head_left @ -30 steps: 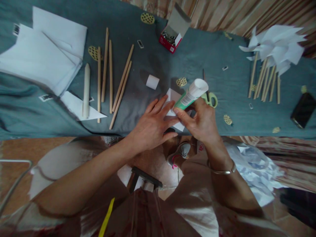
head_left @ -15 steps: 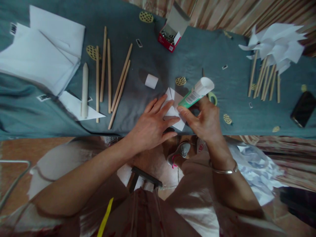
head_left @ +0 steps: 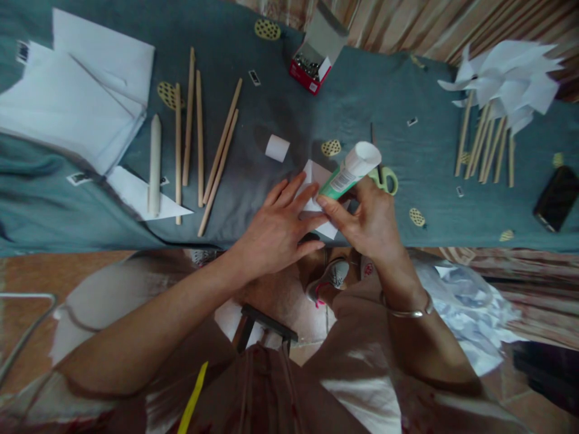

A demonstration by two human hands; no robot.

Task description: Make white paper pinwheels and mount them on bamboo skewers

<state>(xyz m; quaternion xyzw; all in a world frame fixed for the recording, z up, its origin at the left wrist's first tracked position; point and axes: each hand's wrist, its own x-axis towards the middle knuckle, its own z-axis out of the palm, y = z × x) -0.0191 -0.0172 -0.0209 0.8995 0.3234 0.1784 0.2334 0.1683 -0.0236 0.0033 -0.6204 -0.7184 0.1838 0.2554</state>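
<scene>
My left hand [head_left: 280, 226] lies with spread fingers on a small piece of folded white paper [head_left: 322, 173] at the table's front edge. In my right hand [head_left: 371, 214] is a green and white glue stick [head_left: 350, 170], tilted with its lower end down at the paper. Fingers hide the tip of the glue stick and much of the paper. A white glue stick cap [head_left: 277, 148] lies just beyond my left fingertips. Green-handled scissors [head_left: 386, 179] rest behind my right hand, partly covered by it.
Wooden sticks [head_left: 199, 138] and a white marker-like rod [head_left: 155, 166] lie left, near stacked white paper [head_left: 85, 102]. A red box of small metal pieces [head_left: 306, 73] stands open at the back. Paper pinwheels on sticks [head_left: 502, 84] and a phone [head_left: 556, 199] are at right.
My right hand has moved the glue stick slightly left across the paper, closer to my left fingers. More of the scissors shows now. My left hand has stayed in place.
</scene>
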